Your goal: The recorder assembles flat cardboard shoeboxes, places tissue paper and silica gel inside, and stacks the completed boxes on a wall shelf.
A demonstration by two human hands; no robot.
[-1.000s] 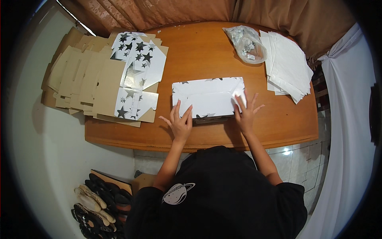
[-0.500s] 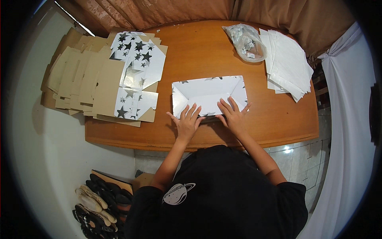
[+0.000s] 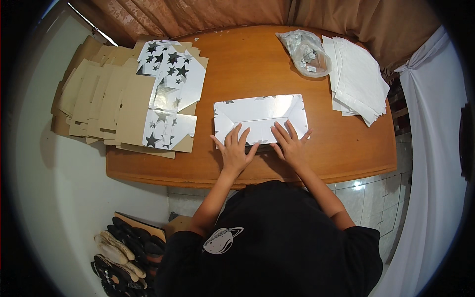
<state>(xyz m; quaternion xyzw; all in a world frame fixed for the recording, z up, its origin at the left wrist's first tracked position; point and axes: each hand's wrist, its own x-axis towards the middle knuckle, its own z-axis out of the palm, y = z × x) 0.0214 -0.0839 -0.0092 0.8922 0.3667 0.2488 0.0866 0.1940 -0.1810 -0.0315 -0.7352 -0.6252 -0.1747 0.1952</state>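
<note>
We are observing a white star-printed box (image 3: 261, 111) lying on the worktop (image 3: 346, 143), partly beneath the fingers and extending directly ahead of them. Its long axis is running left to right, crossing the direction in which the fingers are pointing. The left hand (image 3: 234, 153) is touching the box's near side left of its middle; the right hand (image 3: 294, 149) is touching it right of the middle. We are finding neither clearly nearer. Both hands' fingers are resting spread wide, enclosing nothing; we are not determining the thumbs' pressure.
</note>
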